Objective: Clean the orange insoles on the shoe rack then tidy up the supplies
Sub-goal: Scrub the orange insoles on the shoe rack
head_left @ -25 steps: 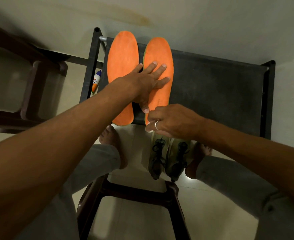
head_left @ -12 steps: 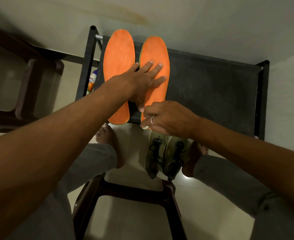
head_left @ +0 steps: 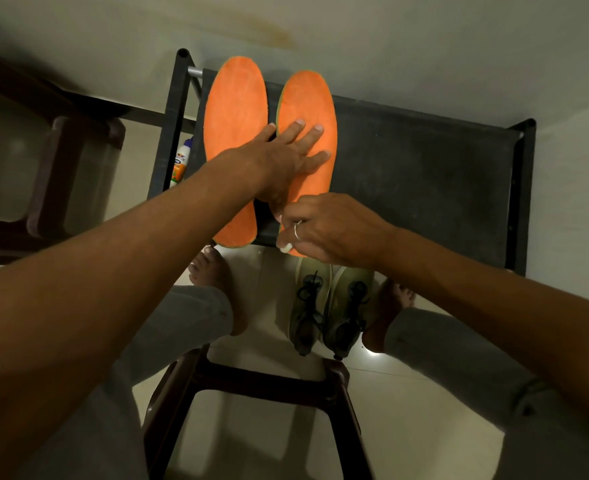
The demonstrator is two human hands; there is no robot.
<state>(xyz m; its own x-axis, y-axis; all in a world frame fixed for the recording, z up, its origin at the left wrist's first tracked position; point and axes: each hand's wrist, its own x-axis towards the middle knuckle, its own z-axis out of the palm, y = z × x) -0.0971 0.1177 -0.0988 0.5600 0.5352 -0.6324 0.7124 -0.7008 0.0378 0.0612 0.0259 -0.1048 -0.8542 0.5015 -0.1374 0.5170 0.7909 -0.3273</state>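
Nearest, the right hand (head_left: 324,228) is closed on something small and white at the heel of the right insole (head_left: 308,109). The left hand (head_left: 279,157) lies flat, fingers spread, pinning it. Both orange insoles, green-edged, rest side by side on the shoe rack (head_left: 424,174). They look light and bendy; best held flat or by the edges.

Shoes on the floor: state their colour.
Pale olive-green shoes with dark laces, seen in the head view.
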